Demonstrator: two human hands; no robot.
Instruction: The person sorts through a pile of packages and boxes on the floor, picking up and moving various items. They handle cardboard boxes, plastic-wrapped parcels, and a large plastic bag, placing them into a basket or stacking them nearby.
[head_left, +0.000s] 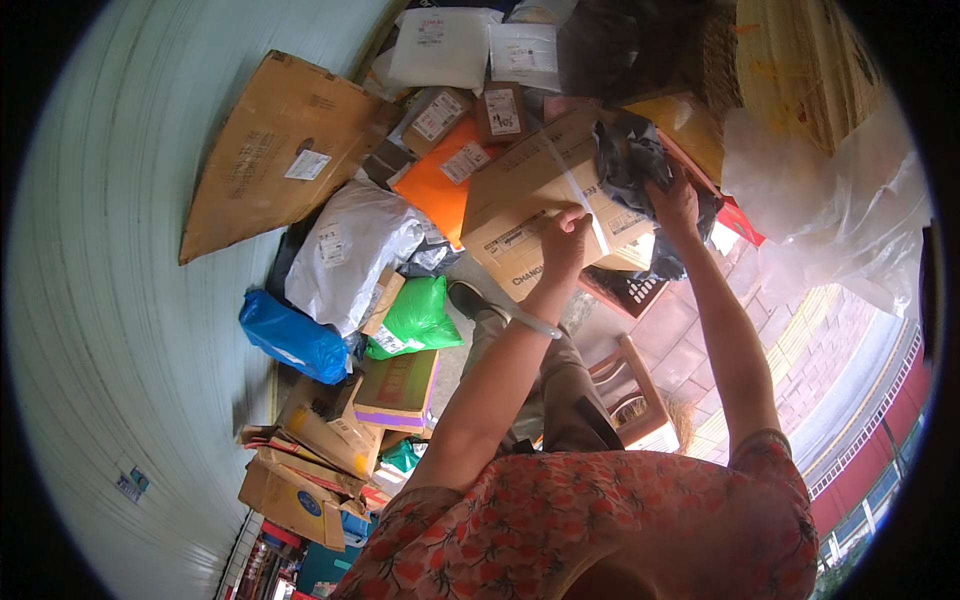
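Note:
A large cardboard carton (517, 195) with a pale strap (568, 169) round it lies tilted before me. My left hand (564, 236) is curled against the carton's printed side, right beside the strap. Its fingertips are partly hidden, so whether they grip the strap is unclear. At the carton's right end, my right hand (675, 204) grips a crumpled black plastic bag (634, 161). Part of that bag lies over the carton's edge. Below the carton shows a reddish-brown plastic crate (634, 300) with slotted walls.
Parcels crowd the left: an orange mailer (435, 184), a white bag (352, 244), a green bag (424, 311) and a blue bundle (292, 337). A flat cardboard sheet (277, 157) leans on the wall. Near my legs stands a brown chair (649, 401); clear plastic sheeting (832, 195) hangs right.

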